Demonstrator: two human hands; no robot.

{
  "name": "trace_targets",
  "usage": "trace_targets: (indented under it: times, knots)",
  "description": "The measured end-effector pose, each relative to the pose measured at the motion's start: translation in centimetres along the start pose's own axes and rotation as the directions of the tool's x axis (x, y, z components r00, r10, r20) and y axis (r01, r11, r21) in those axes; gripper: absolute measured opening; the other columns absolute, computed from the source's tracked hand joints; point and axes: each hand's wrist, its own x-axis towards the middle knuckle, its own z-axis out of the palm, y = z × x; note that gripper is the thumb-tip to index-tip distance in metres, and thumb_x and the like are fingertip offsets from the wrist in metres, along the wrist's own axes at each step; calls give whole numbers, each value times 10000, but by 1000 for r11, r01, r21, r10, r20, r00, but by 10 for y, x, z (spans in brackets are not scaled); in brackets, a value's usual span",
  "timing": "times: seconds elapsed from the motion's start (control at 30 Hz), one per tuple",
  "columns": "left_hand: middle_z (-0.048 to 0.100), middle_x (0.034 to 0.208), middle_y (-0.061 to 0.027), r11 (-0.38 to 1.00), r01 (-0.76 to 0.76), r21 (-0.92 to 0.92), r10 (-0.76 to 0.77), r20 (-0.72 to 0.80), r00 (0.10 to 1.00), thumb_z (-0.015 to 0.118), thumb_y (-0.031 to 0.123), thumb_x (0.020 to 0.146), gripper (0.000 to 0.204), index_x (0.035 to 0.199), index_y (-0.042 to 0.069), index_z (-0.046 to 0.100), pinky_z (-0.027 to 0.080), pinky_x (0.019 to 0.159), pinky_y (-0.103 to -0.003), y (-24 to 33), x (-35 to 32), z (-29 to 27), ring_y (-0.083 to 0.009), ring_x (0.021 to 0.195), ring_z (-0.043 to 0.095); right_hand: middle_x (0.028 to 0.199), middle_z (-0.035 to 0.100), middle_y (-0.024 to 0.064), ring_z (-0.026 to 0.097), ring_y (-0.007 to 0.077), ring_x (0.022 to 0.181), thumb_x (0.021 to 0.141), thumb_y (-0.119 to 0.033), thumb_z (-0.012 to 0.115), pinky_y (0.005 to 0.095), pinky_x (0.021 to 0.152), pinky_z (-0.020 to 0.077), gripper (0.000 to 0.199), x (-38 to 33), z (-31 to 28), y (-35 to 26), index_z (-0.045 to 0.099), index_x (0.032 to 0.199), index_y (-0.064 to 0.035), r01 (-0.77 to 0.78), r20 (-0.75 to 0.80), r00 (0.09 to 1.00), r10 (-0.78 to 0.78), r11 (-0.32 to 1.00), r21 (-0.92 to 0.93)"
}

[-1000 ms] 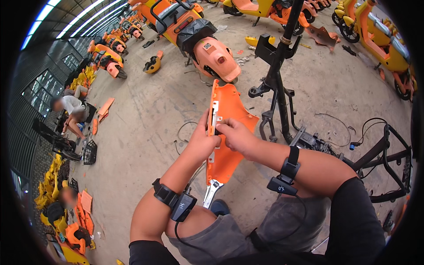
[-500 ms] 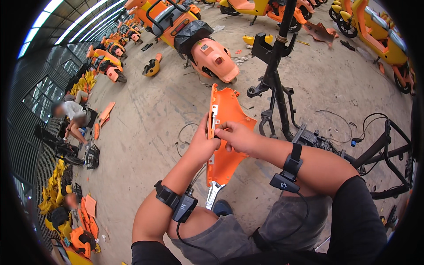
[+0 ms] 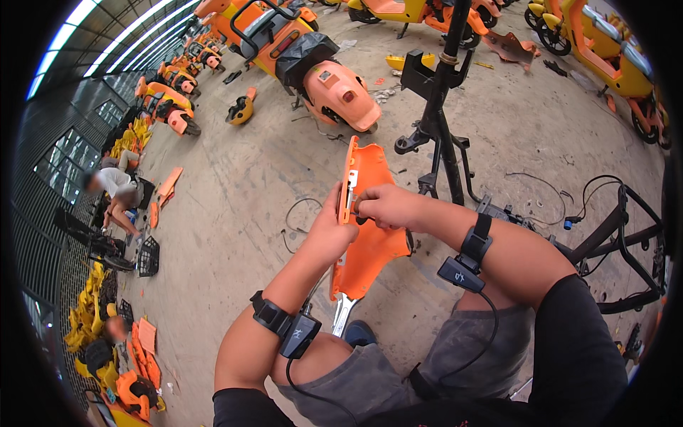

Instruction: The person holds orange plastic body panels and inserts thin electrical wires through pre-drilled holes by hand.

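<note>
An orange plastic scooter panel (image 3: pixel 371 245) stands on end before me, its hollow inner face turned to the right. My left hand (image 3: pixel 332 231) grips its left edge, fingers behind and thumb across the front. Along that edge runs a pale metal strip (image 3: pixel 352 186). My right hand (image 3: pixel 388 206) is closed beside the strip, fingertips pinched against the panel's edge; what they hold, if anything, is too small to make out. Below the panel's bottom end shows the silver head of an adjustable wrench (image 3: pixel 344 313), close to my left knee.
A black bare scooter frame (image 3: pixel 445 142) stands ahead to the right, with another black tubular frame (image 3: pixel 619 249) at far right. An orange scooter (image 3: pixel 334 92) is parked ahead. A yellow helmet (image 3: pixel 240 110) and a thin cable (image 3: pixel 295 220) lie on the floor. People sit at left among panels.
The panel has turned slightly, its top tipping a little to the right and its lower right corner now showing a dark edge. My right hand has curled tighter and shifted slightly up.
</note>
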Motion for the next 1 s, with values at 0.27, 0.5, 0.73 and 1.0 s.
trace_targets:
  times: [0.27, 0.5, 0.73, 1.0]
  knots:
    - [520, 1084, -68, 999, -35, 23, 34, 21, 999, 480, -77, 638, 906, 1502, 83, 256, 454, 676, -272, -3, 3, 3, -153, 907, 508, 851, 635, 63, 515, 121, 580, 864, -212, 596, 287, 473, 420, 242, 10, -7, 10, 631, 1002, -16, 76, -4, 997, -76, 994, -79]
    - [513, 1053, -57, 998, 32, -52, -32, 4, 999, 502, -82, 630, 915, 1498, 85, 268, 457, 668, -272, -5, 3, -7, -153, 887, 512, 915, 654, 39, 567, 100, 662, 903, -190, 561, 264, 613, 501, 284, 5, -3, 18, 636, 1134, -44, 245, 54, 969, -242, 906, -345]
    - [530, 1106, -74, 999, 42, -15, -42, -22, 999, 510, -80, 633, 933, 1511, 87, 241, 464, 703, -273, 1, -6, -6, -151, 903, 519, 996, 641, 66, 630, 131, 723, 904, -134, 585, 281, 668, 526, 294, -2, 1, 13, 595, 1166, -2, 222, 79, 975, -207, 925, -308]
    - [528, 1151, -85, 998, -7, -61, 9, 36, 999, 495, -86, 631, 930, 1510, 59, 228, 471, 722, -281, 3, -6, -3, -190, 987, 528, 950, 638, 90, 655, 143, 677, 920, -91, 542, 281, 640, 529, 295, 1, 2, 18, 548, 1192, 22, 242, 137, 967, -216, 946, -216]
